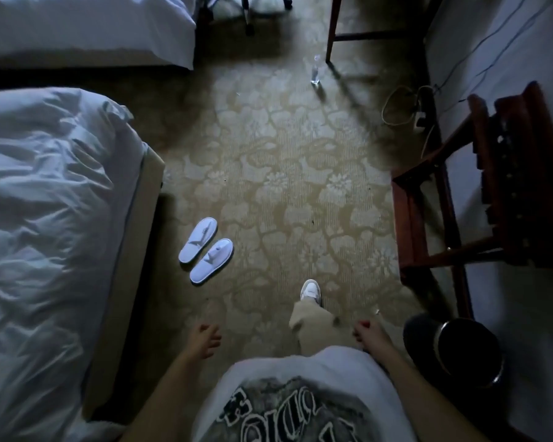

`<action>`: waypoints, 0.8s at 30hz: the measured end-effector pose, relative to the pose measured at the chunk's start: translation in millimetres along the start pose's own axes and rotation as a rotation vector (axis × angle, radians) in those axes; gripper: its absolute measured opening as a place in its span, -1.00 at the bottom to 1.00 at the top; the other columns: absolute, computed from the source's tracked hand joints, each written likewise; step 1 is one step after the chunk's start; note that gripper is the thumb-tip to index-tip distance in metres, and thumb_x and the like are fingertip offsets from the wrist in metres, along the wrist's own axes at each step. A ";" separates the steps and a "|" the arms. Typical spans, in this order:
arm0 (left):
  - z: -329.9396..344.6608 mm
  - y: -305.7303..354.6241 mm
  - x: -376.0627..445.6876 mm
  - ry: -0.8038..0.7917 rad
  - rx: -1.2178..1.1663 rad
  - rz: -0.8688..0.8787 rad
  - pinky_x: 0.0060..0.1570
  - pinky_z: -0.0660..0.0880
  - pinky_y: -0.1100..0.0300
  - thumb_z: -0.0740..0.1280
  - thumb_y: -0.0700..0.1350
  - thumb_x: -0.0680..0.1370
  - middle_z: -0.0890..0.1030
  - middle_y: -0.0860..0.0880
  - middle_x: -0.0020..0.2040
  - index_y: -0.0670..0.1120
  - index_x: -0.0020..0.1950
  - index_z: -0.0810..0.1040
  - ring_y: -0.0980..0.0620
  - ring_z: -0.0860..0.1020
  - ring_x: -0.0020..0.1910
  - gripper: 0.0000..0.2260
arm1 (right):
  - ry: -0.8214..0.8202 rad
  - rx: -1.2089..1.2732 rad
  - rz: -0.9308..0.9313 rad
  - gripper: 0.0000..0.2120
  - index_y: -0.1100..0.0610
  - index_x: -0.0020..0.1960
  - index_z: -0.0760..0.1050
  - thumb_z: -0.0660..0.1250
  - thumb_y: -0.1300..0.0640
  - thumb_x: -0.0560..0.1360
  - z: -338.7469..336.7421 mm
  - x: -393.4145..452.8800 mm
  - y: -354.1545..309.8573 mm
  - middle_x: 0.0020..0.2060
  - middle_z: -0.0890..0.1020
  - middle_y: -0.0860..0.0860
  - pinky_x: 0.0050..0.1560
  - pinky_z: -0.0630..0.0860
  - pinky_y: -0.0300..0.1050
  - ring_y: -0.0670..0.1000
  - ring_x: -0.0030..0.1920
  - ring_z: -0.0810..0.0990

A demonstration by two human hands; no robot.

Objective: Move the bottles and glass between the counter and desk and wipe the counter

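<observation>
Standing upright on the carpet [284,161], far ahead, just beside a dark wooden leg [332,30] — possibly the desk's, hard telling in this dimness: a small clear bottle [315,71], long axis vertical, cap up, pale and see-through. Lying well apart from both grips, slightly right of centre, so nearer the right hand [369,331]. Hanging loose and carrying nothing: left hand [205,341], fingers slackly curled; right likewise, pinching nothing.

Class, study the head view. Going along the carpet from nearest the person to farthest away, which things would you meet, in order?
White sneaker → pair of white slippers → clear bottle standing on the carpet beside a table leg → wheeled chair base at the far end.
</observation>
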State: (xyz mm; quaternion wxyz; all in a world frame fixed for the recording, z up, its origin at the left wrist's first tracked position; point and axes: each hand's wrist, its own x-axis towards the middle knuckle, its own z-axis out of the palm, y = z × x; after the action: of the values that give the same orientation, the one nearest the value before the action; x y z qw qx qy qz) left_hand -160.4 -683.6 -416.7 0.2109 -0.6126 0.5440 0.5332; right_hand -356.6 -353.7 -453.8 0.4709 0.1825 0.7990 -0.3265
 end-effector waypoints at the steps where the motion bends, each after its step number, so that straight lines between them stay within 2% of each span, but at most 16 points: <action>1: -3.2 10.9 2.3 0.008 -0.030 -0.051 -0.34 0.40 0.22 0.25 -0.13 0.62 0.57 -0.23 -0.06 -0.23 0.09 0.43 -0.12 0.54 -0.19 -0.83 | -0.025 -0.002 -0.041 -0.79 0.27 0.07 0.51 0.22 0.15 0.58 -6.7 6.7 -43.9 -0.13 0.59 0.28 -0.15 0.41 -0.03 0.14 -0.15 0.52; 2: -7.1 23.5 6.4 0.008 -0.054 -0.084 -0.41 0.40 0.25 0.24 -0.15 0.62 0.56 -0.24 -0.10 -0.23 0.06 0.42 -0.13 0.52 -0.22 -0.86 | -0.042 -0.014 -0.091 -0.83 0.24 0.02 0.51 0.22 0.14 0.58 -14.1 15.7 -87.4 -0.09 0.59 0.31 -0.15 0.40 -0.04 0.15 -0.12 0.55; 4: -16.6 59.5 17.9 0.015 -0.101 -0.108 -0.61 0.33 0.33 0.22 -0.21 0.63 0.51 -0.20 -0.24 -0.22 -0.04 0.41 -0.08 0.44 -0.35 -0.91 | -0.061 -0.053 -0.175 -0.90 0.09 -0.08 0.47 0.24 0.11 0.58 -27.9 36.7 -175.8 -0.02 0.63 0.23 -0.08 0.45 -0.04 0.20 0.01 0.61; 6: -25.6 101.7 33.9 0.036 -0.120 -0.120 -0.68 0.27 0.38 0.23 -0.22 0.62 0.49 -0.18 -0.27 -0.23 -0.08 0.43 -0.05 0.41 -0.40 -0.89 | -0.059 -0.073 -0.234 -0.91 0.09 -0.01 0.47 0.25 0.08 0.59 -42.7 56.3 -253.1 0.01 0.65 0.16 -0.05 0.47 -0.04 0.17 0.06 0.62; 8: -32.0 148.4 54.8 0.050 -0.128 -0.097 -0.69 0.23 0.40 0.25 -0.20 0.61 0.48 -0.16 -0.30 -0.22 -0.09 0.46 -0.01 0.39 -0.46 -0.88 | -0.055 -0.114 -0.289 -0.83 0.15 0.10 0.48 0.25 0.07 0.59 -53.6 75.9 -318.1 0.01 0.64 0.12 -0.04 0.47 -0.06 0.12 0.05 0.62; 11: -38.3 224.7 96.7 0.041 -0.073 -0.078 -0.62 0.24 0.34 0.27 -0.19 0.60 0.49 -0.16 -0.28 -0.18 -0.12 0.49 0.00 0.38 -0.45 -0.88 | -0.067 -0.175 -0.269 -0.83 0.14 0.11 0.48 0.23 0.07 0.60 -64.2 113.1 -389.3 -0.02 0.63 0.08 -0.07 0.47 -0.07 0.09 0.03 0.61; 13: -45.8 279.8 131.5 0.009 -0.068 -0.062 -0.45 0.28 0.26 0.28 -0.18 0.59 0.50 -0.14 -0.27 -0.15 -0.17 0.51 -0.01 0.41 -0.38 -0.86 | -0.063 -0.160 -0.225 -0.86 0.11 0.07 0.48 0.22 0.08 0.59 -66.3 140.5 -423.5 -0.04 0.63 0.08 -0.10 0.47 -0.08 0.09 0.00 0.60; 15: -61.0 341.5 171.4 0.004 -0.022 -0.057 -0.33 0.35 0.19 0.30 -0.13 0.58 0.58 -0.17 -0.23 -0.20 -0.17 0.55 -0.05 0.49 -0.31 -0.82 | -0.026 -0.121 -0.151 -0.90 0.08 0.02 0.47 0.22 0.08 0.59 -69.9 168.2 -449.2 -0.06 0.63 0.09 -0.15 0.45 -0.11 0.07 -0.08 0.59; 17: -78.6 413.9 207.7 -0.023 0.033 -0.060 -0.36 0.37 0.23 0.30 -0.12 0.57 0.60 -0.19 -0.24 -0.21 -0.15 0.56 -0.06 0.51 -0.34 -0.82 | 0.003 -0.078 -0.049 -0.91 0.09 -0.02 0.44 0.22 0.08 0.60 -76.0 184.9 -473.2 -0.11 0.62 0.09 -0.17 0.43 -0.13 0.03 -0.17 0.55; 19: -95.5 499.0 232.6 -0.039 0.020 -0.013 -0.44 0.30 0.29 0.27 -0.15 0.60 0.54 -0.15 -0.28 -0.18 -0.12 0.49 -0.01 0.45 -0.41 -0.86 | 0.024 -0.052 0.025 -0.90 0.12 -0.01 0.45 0.22 0.10 0.60 -84.3 199.4 -499.7 -0.15 0.61 0.08 -0.15 0.43 -0.11 0.06 -0.15 0.56; 21: -111.3 592.4 256.2 -0.026 0.015 0.075 -0.37 0.32 0.25 0.26 -0.14 0.61 0.56 -0.16 -0.22 -0.17 -0.04 0.45 0.00 0.49 -0.35 -0.90 | 0.063 -0.016 0.070 -0.87 0.17 0.04 0.47 0.23 0.11 0.60 -94.6 220.0 -535.8 -0.17 0.61 0.08 -0.15 0.45 -0.10 0.12 -0.09 0.59; 24: -131.2 720.2 280.5 -0.010 0.085 0.244 -0.35 0.37 0.22 0.27 -0.10 0.61 0.59 -0.13 -0.20 -0.17 0.01 0.47 0.01 0.53 -0.30 -0.87 | 0.097 0.024 0.079 -0.85 0.23 0.05 0.49 0.25 0.15 0.58 -108.6 250.9 -604.9 -0.21 0.61 0.11 -0.24 0.43 -0.12 0.13 -0.14 0.59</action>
State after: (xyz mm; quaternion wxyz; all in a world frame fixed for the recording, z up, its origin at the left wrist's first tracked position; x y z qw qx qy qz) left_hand -791.8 -1147.4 -387.6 0.1729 -0.5296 0.6357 0.5344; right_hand -910.8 -718.0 -423.5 0.4418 0.2352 0.8091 -0.3081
